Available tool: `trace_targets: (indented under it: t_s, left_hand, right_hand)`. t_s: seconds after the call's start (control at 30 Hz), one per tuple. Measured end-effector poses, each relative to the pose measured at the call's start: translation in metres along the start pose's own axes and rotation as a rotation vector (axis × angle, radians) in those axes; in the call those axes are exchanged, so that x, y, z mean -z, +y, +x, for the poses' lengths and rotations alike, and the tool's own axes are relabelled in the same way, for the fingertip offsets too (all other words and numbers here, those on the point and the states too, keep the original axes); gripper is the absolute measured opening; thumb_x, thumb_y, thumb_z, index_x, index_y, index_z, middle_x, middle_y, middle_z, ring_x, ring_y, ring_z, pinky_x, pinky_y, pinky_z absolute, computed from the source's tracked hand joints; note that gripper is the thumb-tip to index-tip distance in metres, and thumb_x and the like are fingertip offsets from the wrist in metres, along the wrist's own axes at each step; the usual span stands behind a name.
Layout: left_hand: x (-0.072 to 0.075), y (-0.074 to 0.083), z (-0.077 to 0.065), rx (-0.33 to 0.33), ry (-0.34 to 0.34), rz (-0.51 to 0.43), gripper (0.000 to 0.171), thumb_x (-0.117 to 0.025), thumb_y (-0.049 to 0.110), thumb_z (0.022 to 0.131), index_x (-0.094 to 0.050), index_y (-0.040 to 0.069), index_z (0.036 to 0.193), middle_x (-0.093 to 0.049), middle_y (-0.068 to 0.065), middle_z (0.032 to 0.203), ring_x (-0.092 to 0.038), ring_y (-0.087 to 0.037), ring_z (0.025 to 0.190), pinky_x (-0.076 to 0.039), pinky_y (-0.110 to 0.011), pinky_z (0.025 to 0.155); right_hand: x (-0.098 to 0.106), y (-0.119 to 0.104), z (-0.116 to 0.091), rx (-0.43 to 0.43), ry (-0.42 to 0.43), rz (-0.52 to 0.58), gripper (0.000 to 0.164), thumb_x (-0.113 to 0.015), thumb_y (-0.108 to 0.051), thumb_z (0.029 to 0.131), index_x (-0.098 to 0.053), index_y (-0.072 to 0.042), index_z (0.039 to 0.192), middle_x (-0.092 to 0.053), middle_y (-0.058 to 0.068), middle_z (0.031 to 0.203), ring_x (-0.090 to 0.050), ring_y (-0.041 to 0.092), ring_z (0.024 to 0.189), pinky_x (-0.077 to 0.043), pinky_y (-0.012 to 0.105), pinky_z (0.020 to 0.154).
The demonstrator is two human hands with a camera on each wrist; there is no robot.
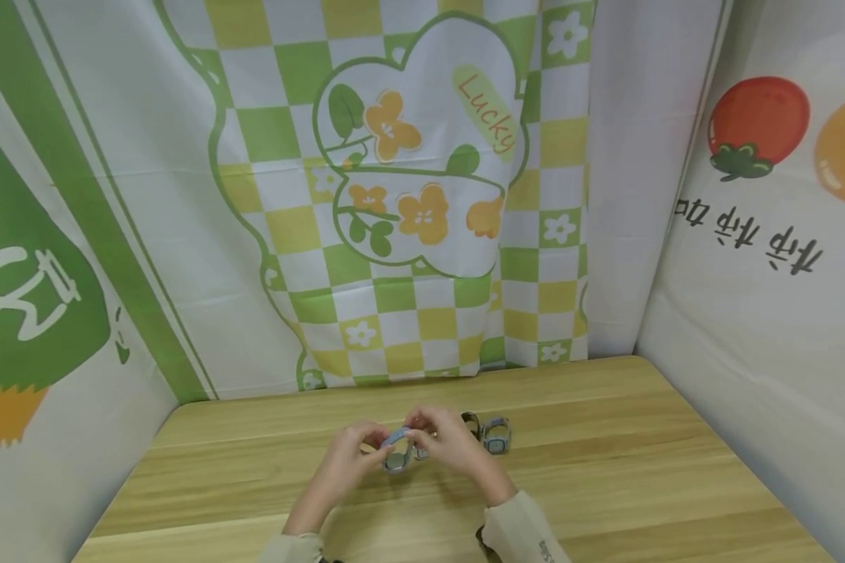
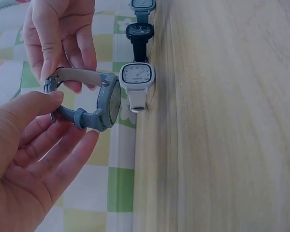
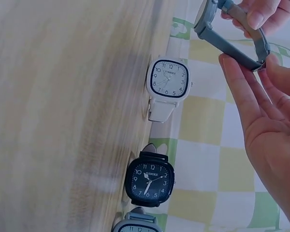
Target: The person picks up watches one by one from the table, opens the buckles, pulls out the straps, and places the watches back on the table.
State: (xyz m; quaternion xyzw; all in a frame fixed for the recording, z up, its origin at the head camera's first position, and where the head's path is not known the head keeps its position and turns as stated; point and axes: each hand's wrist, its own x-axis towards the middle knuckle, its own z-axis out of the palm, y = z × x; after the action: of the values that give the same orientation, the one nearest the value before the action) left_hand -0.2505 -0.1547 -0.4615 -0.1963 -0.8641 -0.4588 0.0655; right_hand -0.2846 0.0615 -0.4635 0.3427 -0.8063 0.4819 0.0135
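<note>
A blue-grey wristwatch (image 1: 397, 460) is up in front of me, its strap closed into a loop with the case hanging lowest in the head view. My left hand (image 1: 346, 460) pinches the strap near the buckle (image 2: 50, 83), thumb on the band and the other fingers beneath. From the other side, my right hand (image 1: 456, 447) pinches the same strap (image 3: 232, 50) with thumb and fingertips. Just beyond the held watch, a white wristwatch (image 3: 168, 79) stands on the table, partly hidden by my right hand in the head view.
The white watch lines up with a black square wristwatch (image 3: 150, 181) and another blue-grey wristwatch (image 1: 496, 439), toward the right. All stand on a wood-grain table (image 1: 605, 469). A checked curtain (image 1: 408, 313) hangs along its back edge, with printed cloth on both sides.
</note>
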Motion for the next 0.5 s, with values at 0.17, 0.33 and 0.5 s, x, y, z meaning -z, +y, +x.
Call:
trace_targets:
  t_s: [0.17,0.33,0.5]
  left_hand:
    - [0.0008,-0.0008,0.0002,-0.002,-0.005,0.008,0.005,-0.076,0.003,0.095,-0.075,0.001,0.099,-0.073,-0.007,0.095,-0.069,-0.02,0.088,-0.062,-0.024,0.074]
    - [0.0016,-0.0024,0.0003,-0.016,-0.016,0.018,0.004,-0.075,0.003,0.096,-0.074,0.001,0.099,-0.073,-0.007,0.097,-0.069,-0.021,0.09,-0.062,-0.025,0.074]
    - [0.0022,-0.0029,-0.0002,-0.014,-0.032,0.013,0.007,-0.076,0.004,0.096,-0.074,-0.002,0.1,-0.072,-0.007,0.098,-0.069,-0.021,0.09,-0.062,-0.025,0.074]
  right_hand:
    - [-0.0004,-0.0001,-0.0005,-0.004,0.01,-0.008,0.004,-0.065,-0.002,0.103,-0.068,0.001,0.105,-0.076,0.022,0.098,-0.076,0.036,0.086,-0.055,0.017,0.067]
    - [-0.0007,0.002,-0.0001,0.03,0.02,-0.017,0.004,-0.066,-0.001,0.103,-0.068,0.003,0.104,-0.076,0.025,0.098,-0.076,0.036,0.084,-0.057,0.017,0.068]
    - [0.0012,0.0014,-0.0013,0.021,0.027,-0.02,0.005,-0.065,-0.002,0.103,-0.067,0.003,0.104,-0.076,0.025,0.1,-0.077,0.034,0.085,-0.058,0.019,0.07]
